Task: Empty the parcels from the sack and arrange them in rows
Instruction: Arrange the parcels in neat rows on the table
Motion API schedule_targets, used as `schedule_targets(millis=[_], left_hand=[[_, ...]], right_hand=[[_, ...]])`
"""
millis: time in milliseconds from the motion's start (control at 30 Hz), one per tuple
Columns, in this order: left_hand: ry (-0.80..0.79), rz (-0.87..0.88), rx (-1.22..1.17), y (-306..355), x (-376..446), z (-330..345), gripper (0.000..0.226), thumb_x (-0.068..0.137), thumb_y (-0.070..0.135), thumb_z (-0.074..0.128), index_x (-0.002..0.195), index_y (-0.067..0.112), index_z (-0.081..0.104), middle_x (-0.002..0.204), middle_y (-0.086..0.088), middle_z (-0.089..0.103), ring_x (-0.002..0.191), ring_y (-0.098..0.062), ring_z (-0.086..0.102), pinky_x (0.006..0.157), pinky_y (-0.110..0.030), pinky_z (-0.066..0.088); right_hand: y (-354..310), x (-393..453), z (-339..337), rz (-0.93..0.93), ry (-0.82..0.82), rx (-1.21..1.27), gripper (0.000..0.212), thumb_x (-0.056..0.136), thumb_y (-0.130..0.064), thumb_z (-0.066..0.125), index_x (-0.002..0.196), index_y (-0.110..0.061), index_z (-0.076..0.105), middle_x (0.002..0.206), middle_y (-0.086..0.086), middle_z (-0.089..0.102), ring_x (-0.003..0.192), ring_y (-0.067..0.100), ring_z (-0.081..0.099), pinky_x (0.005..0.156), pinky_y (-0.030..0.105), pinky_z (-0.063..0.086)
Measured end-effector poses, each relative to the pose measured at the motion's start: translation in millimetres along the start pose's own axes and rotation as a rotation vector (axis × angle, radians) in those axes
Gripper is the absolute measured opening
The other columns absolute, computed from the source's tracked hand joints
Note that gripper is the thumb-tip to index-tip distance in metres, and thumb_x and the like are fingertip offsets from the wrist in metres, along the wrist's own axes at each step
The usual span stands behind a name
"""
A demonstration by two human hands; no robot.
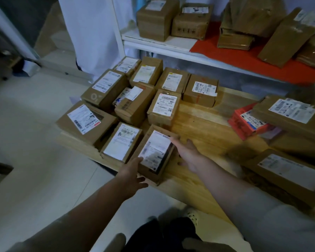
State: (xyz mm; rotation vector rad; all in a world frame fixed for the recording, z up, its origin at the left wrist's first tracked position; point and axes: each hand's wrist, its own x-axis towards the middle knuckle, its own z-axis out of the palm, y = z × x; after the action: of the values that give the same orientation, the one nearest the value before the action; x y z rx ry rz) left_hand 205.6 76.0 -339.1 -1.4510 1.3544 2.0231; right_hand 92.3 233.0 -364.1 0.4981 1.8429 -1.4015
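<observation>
The left hand (133, 174) and right hand (186, 153), fingers straight, flanked the box (154, 153) (stiff, probably light); its long sides looked best to grip.

Both arms reach forward and down, the left hand (133, 174) and right hand (188, 153) held apart with fingers extended and loosely spread.

Only "003" reads clearly — on the label of one middle-row parcel (164, 106) — other labels blur.
</observation>
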Motion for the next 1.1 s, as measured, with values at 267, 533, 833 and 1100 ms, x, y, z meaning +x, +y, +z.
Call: schedule_targets(millis=[267,533,833,1100], left_hand=[[0.205,0.128,0.064,8,-9,22,0.071,0.083,0.039,0.068,0.143,0.014,0.041,0.142,-0.016,0.048,0.130,-0.035,0.045,0.108,-0.043,0.037],[0.166,0.378,0.440,21,-12,91,0.063,0.086,0.043,0.063,0.142,0.023,0.044,0.145,-0.010,0.041,0.129,-0.036,0.042,0.107,-0.057,0.038],[-0.128,0.250,0.437,19,-13,219,0.021,0.081,0.036,0.070,0.087,0.016,0.065,0.103,-0.011,0.064,0.094,-0.027,0.059,0.097,-0.042,0.050],[-0.352,0.059,0.215,8,-14,376,0.007,0.091,0.018,0.067,0.090,0.014,0.061,0.060,0.000,0.063,0.044,-0.008,0.056,0.044,-0.016,0.043]], right_hand=[[22,-16,-13,-0.064,-0.037,0.146,0.024,0.098,-0.034,0.060,0.115,-0.018,0.064,0.111,0.006,0.071,0.091,0.028,0.071,0.077,0.041,0.054],[8,-51,-77,-0.203,0.251,0.140,0.006,0.098,-0.020,0.060,0.095,-0.017,0.064,0.093,0.006,0.067,0.064,0.020,0.062,0.057,0.029,0.047],[-47,-26,-233,-0.424,0.776,-0.505,0.042,0.088,-0.034,0.067,0.125,-0.017,0.063,0.128,0.010,0.060,0.123,0.030,0.055,0.105,0.040,0.044],[-89,25,-341,-0.266,0.712,-1.159,0.070,0.092,-0.045,0.058,0.146,-0.008,0.034,0.146,0.017,0.041,0.136,0.035,0.037,0.113,0.046,0.027]])
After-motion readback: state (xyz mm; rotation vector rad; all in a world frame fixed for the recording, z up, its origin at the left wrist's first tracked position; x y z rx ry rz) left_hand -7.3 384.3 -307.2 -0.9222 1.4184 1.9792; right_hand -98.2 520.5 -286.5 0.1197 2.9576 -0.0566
